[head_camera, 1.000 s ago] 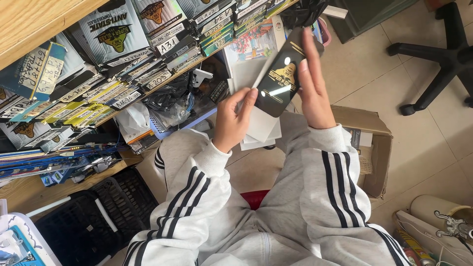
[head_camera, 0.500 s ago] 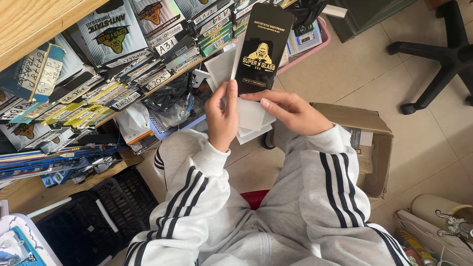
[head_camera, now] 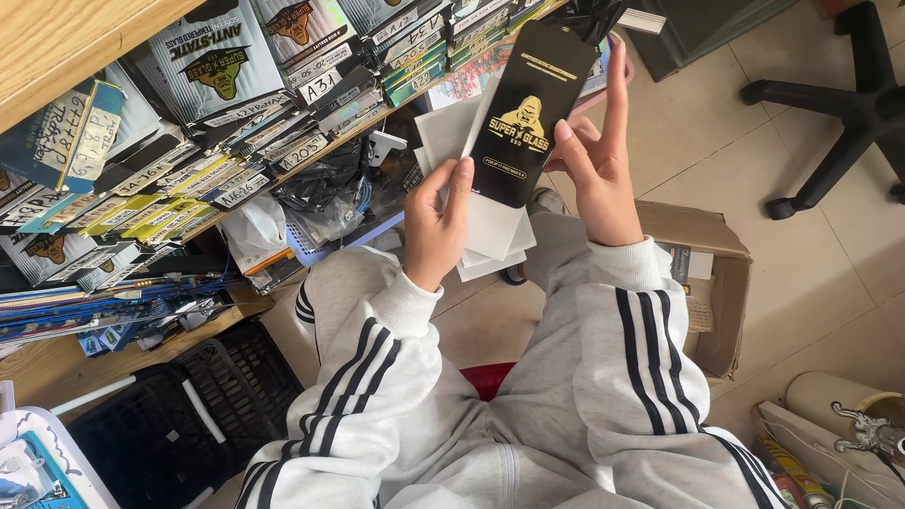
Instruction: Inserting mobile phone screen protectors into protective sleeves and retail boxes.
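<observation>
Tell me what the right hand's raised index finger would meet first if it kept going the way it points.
The right hand points its index finger up along the black flat package. Straight on, it would likely meet the dark bundle by the shelf edge first, though depth is unclear.

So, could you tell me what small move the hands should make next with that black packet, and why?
Probably slide the black packet down onto the white sheets: the right hand only props it with fingertips, while the left hand pinches the stack beneath it.
</observation>
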